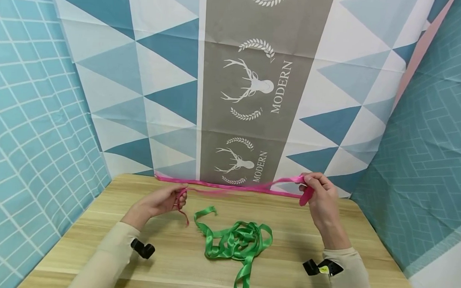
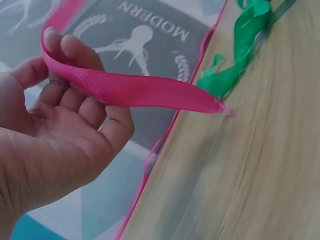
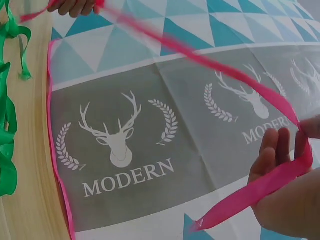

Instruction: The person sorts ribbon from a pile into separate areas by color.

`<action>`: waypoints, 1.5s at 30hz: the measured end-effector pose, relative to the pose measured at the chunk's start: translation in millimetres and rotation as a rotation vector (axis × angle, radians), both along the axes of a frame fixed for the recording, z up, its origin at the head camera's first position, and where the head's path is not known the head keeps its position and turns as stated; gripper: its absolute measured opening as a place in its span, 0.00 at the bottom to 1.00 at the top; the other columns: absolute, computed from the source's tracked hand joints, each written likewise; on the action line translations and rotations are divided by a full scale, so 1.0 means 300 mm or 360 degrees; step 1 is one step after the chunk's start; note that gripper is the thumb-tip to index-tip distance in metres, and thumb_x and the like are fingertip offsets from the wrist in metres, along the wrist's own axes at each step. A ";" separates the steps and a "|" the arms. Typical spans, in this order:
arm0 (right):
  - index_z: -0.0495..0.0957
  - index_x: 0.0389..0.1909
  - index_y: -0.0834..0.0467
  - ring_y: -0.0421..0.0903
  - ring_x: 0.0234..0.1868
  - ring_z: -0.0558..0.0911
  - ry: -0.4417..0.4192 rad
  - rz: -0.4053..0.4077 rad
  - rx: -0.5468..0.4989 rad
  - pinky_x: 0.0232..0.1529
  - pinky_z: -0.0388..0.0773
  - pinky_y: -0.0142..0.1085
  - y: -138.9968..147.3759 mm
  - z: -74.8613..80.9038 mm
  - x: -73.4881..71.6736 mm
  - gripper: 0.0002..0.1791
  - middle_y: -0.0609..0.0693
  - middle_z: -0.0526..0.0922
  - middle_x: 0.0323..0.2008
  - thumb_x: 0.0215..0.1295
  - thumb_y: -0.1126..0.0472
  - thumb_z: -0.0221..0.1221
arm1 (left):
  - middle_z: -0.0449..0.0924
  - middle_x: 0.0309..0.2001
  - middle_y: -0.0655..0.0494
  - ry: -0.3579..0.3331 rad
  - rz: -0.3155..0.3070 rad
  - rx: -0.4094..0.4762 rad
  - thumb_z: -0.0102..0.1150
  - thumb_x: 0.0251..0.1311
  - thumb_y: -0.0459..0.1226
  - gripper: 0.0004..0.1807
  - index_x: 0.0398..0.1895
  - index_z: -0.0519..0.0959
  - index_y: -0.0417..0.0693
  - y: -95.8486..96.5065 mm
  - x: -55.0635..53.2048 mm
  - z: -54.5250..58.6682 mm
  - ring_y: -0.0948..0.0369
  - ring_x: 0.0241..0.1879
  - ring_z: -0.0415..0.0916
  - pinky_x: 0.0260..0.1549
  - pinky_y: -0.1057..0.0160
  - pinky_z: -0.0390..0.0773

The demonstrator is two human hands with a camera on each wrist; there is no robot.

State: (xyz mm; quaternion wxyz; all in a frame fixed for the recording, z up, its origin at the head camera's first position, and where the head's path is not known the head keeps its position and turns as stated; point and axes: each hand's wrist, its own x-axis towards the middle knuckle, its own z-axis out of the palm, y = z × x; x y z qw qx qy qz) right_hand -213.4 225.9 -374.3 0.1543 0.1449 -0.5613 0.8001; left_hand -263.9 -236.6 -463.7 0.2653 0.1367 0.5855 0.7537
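A pink satin ribbon [image 1: 287, 180] stretches in the air between both hands. My left hand [image 1: 161, 203] pinches it near one end between thumb and index finger; the frayed tail [image 2: 140, 91] crosses the fingers and hangs free. My right hand [image 1: 324, 198] pinches the other end with thumb and fingertips, and a short tail [image 3: 245, 197] drops past the palm. Below, between the hands, a loose tangle of green ribbon [image 1: 254, 247] lies on the table, with one end looping toward the left hand and another toward the front.
A second pink strip [image 1: 221, 186] runs along the back edge of the wooden table [image 1: 171, 261]. Behind it rises a patterned cloth [image 1: 239, 127] with deer heads and triangles. Blue tiled-print cloth [image 1: 31, 109] hangs at the left, teal cloth [image 1: 426, 169] at the right.
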 end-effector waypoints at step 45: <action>0.78 0.51 0.67 0.41 0.38 0.83 -0.0212 -0.0285 0.0989 0.34 0.79 0.29 0.177 -0.201 -0.191 0.20 0.48 0.86 0.39 0.69 0.55 0.67 | 0.80 0.41 0.42 0.0926 0.1171 -0.1068 0.55 0.75 0.46 0.17 0.51 0.83 0.41 -0.205 -0.069 -0.029 0.42 0.37 0.79 0.33 0.54 0.79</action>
